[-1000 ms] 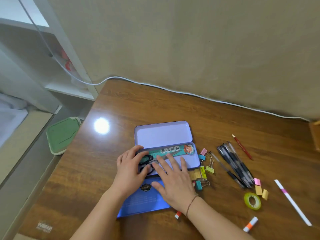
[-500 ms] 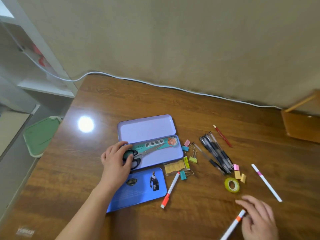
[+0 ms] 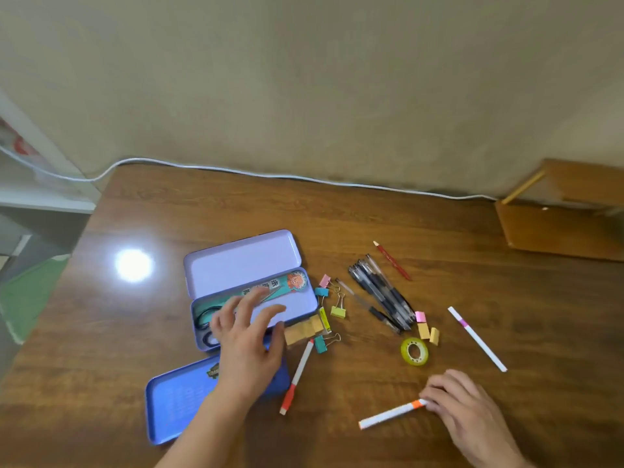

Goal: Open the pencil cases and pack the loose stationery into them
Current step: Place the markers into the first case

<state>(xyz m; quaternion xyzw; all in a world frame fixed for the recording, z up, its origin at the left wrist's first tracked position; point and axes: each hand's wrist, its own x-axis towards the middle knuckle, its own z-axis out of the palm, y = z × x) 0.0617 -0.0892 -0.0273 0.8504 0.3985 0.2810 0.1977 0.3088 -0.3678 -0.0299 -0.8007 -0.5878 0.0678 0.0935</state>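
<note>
Brown surface under everything. Lilac tin lying open at centre left, scissors and ruler inside; blue case closed in front of it. Left hand spread wide over the tin, holding nothing. Right hand at the near right, fingers curled on the orange end of a white marker, probably pinching it, though blurred. Marker's long axis pointing left and slightly nearer, tin lying up-left of it. Right hand nearer by far.
</note>
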